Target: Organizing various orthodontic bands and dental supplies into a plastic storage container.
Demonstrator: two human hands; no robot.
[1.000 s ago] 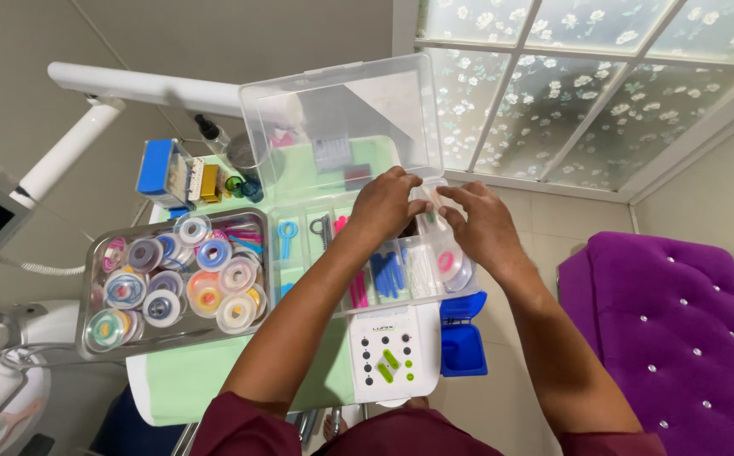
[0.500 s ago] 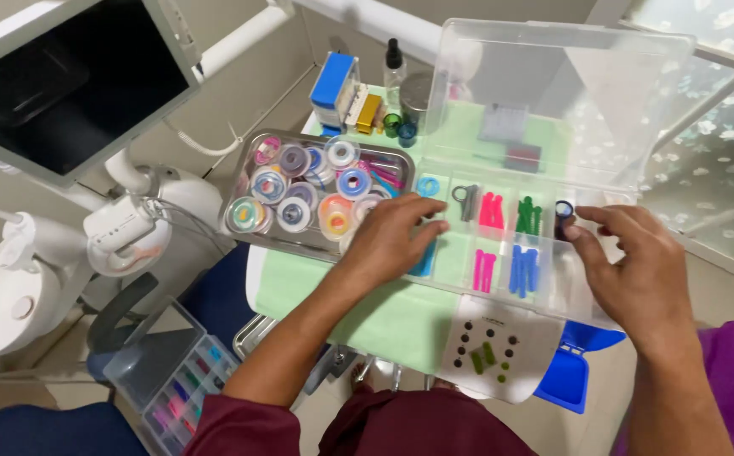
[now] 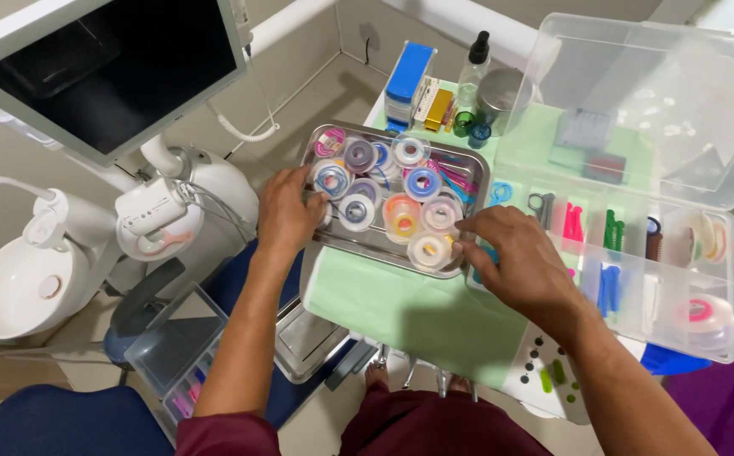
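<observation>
A dark monitor (image 3: 109, 72) filled the upper left, with a white basin (image 3: 21, 287) and white dental unit (image 3: 164, 219) below it. At right stood a clear plastic compartment box (image 3: 637, 279), lid (image 3: 646, 101) raised, holding small coloured pieces in separate cells and a pink spool (image 3: 701, 311) in the near right cell. A pale green cloth (image 3: 401, 308) covered the work surface beneath. On it lay the metal tray (image 3: 468, 165), packed with clear spools of coloured elastic in blue, purple, pink and orange. Behind the tray stood a blue block (image 3: 409, 72), a clear spray bottle (image 3: 473, 72) and a round metal canister (image 3: 502, 93). The left hand (image 3: 287, 211) rested on the tray's left edge, fingers curled over the rim beside a blue spool (image 3: 331, 179); whether it gripped the rim or only touched it could not be determined. The right hand (image 3: 519, 257) sat at the tray's near right corner, fingers bent and pinching toward a pale pink spool (image 3: 432, 249), fingertips touching it; a firm hold could not be confirmed.
</observation>
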